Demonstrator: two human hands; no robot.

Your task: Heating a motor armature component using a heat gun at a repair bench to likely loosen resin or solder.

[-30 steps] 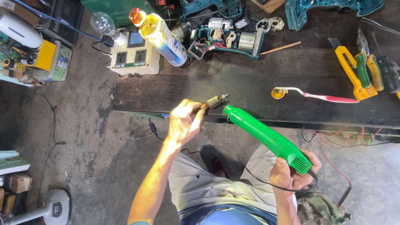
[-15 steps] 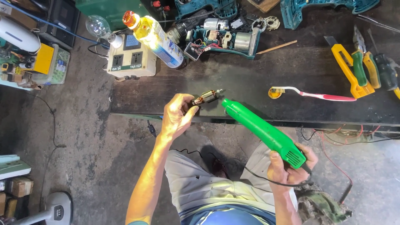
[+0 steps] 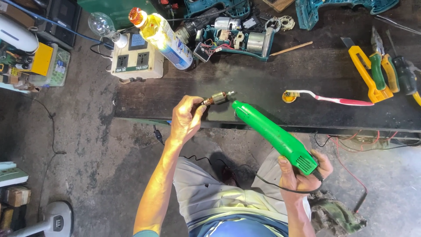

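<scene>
- Left hand pinches a small motor rotor over the dark workbench edge.
- Right hand grips a green heat gun — nozzle just beside the rotor.

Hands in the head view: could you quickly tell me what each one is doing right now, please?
Left hand: closed on the small motor armature.
Right hand: closed around the green heat gun.

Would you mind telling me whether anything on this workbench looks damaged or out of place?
Yes: the teal power tool at the bench's back edge lies opened, its motor and wiring exposed. A bottle of yellow liquid lies tipped over the socket box, resting on it.
</scene>
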